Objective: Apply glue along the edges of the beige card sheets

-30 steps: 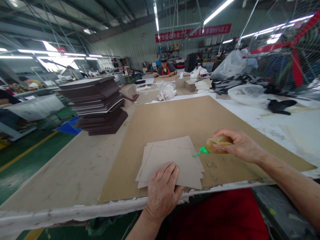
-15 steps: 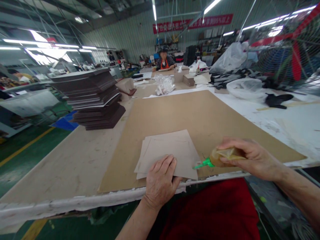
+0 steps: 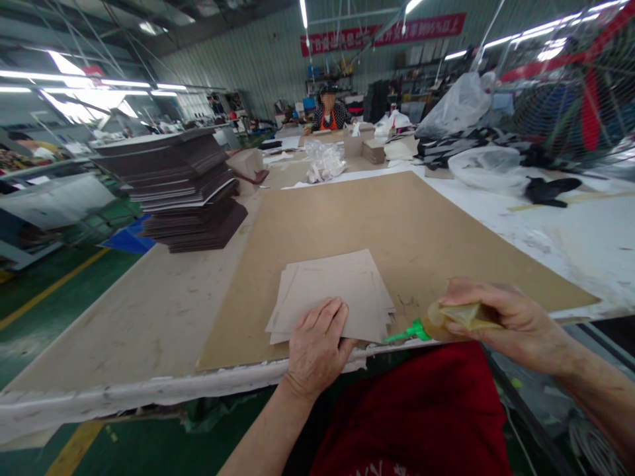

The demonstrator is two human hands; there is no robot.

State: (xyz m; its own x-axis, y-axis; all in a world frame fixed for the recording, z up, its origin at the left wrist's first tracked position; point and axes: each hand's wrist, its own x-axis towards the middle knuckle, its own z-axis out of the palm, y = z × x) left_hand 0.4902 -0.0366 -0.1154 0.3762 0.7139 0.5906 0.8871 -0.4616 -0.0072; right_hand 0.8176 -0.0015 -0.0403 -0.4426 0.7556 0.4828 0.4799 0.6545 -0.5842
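Amber squeeze bottle [image 3: 466,316], green nozzle [image 3: 419,330]: carried on its side by the right hand [image 3: 516,327] at the desk's [image 3: 124,330] near edge, with its body grasped between thumb and fingers. The nozzle tip is aimed at the near right corner of the sheets; whether contact is made cannot be told. Body judged light, soft and easily dented, possibly slippery if smeared; best held around the middle, with the nozzle left free.

Grey-beige card sheets [image 3: 330,281], one loose fanned pile: laid on a brown board [image 3: 347,211] on the desk. The near edge is pinned by the left hand [image 3: 317,347], its fingers extended flat, nothing clenched. Sheets judged light, fairly stiff, apt to slide; best lifted by the edges.

Writing: Chinese characters and "95%" borne by a red banner [image 3: 421,32]; white characters, cut off and unread, on a red garment [image 3: 421,410]. No label can be made out on the bottle.
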